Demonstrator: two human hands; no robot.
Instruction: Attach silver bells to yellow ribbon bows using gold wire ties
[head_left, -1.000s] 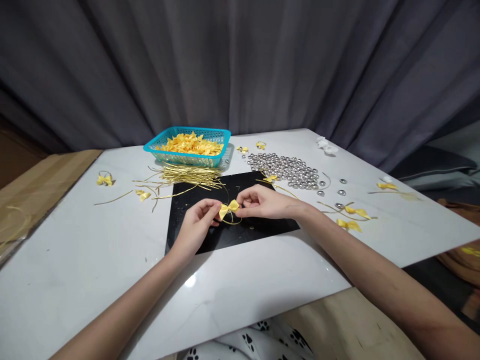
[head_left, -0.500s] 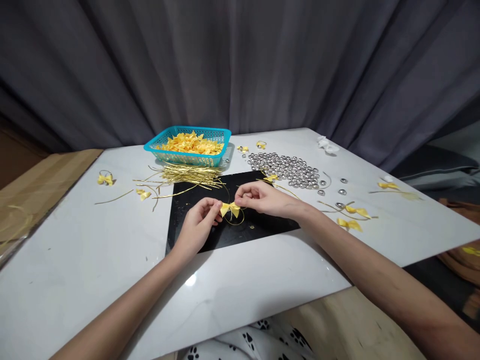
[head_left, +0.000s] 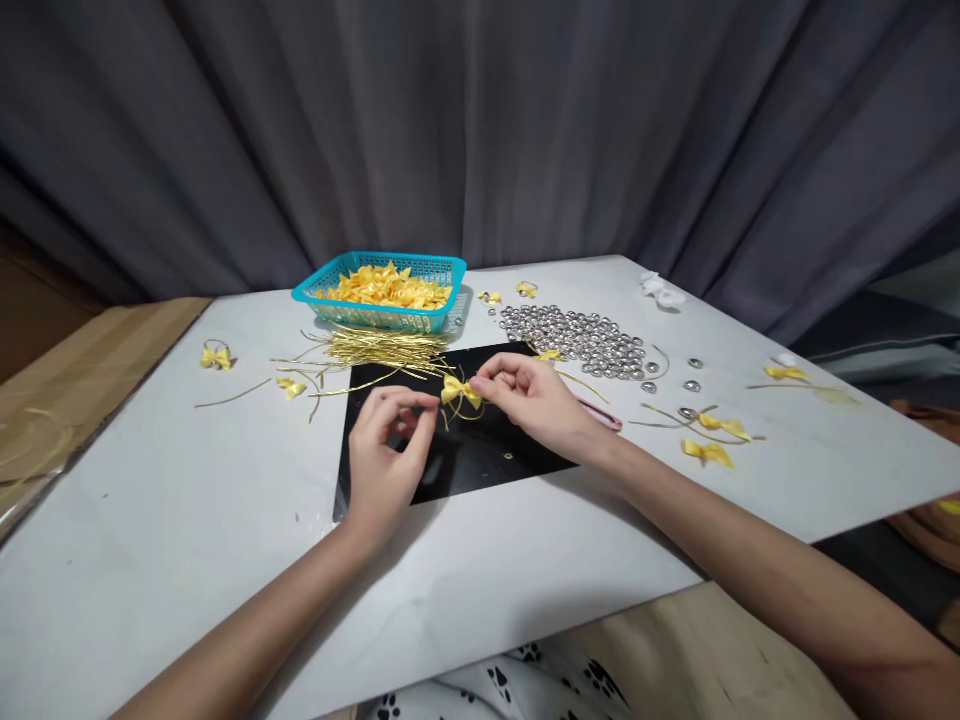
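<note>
At the far left, a sheet of brown cardboard (head_left: pixel 120 345) lay against the edge of the white table (head_left: pixel 195 520). Next to it on the tabletop sat a finished-looking bow with a cord loop (head_left: pixel 216 357), and nearer the middle a loose yellow bow (head_left: pixel 291 388). Behind the black mat (head_left: pixel 480 465) stood my blue basket (head_left: pixel 420 322), heaped with yellow bows (head_left: pixel 390 288), with a bundle of gold cords (head_left: pixel 382 347) just in front of it. My left hand (head_left: pixel 386 450) was over the mat's left part, fingers curved, thumb and forefinger tips nearly together beside the bow; whether they had hold of anything, I could not tell. The yellow ribbon bow (head_left: pixel 456 391) itself was above the mat, between my two hands, with thin gold cord (head_left: pixel 471 416) curving below it. My right hand (head_left: pixel 536 405) had its right end nipped between thumb and forefinger. A pink-edged object (head_left: pixel 602 414) showed partly from behind my right wrist. Beyond that hand spread a pile of silver beads (head_left: pixel 577 340), and farther right lay a crumpled white piece (head_left: pixel 661 291) and some scattered bows (head_left: pixel 707 453) with cords among them.
</note>
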